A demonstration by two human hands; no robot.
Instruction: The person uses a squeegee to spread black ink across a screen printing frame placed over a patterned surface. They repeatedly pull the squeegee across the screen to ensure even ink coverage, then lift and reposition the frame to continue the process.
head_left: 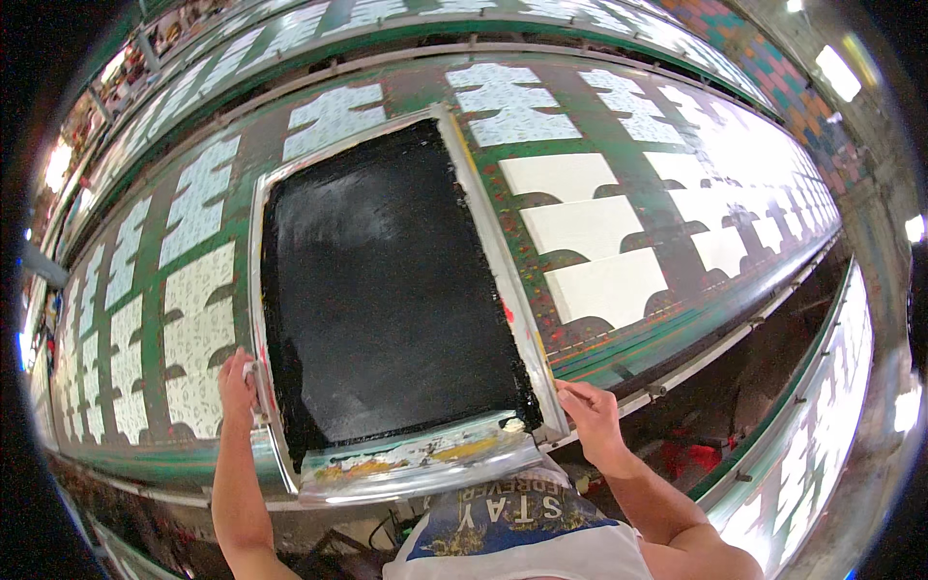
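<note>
A large screen-printing frame (480,215) with metal sides lies tilted across the long table in front of me. Black ink covers most of its mesh, and its near end is smeared with white and yellow. At the near left side of the frame, my left hand (239,387) is closed round the edge, by a small whitish part. My right hand (592,416) pinches the frame's near right side between thumb and fingers. Plain white fabric pieces (594,237) lie just right of the frame. Patterned fabric pieces (200,338) lie to its left.
The long green printing table (599,353) runs left to right, with a metal rail (667,382) along its near edge. Bluish printed fabric pieces (512,101) line its far side. More tables with fabric stand beyond and at the lower right (812,464). A concrete floor shows at right.
</note>
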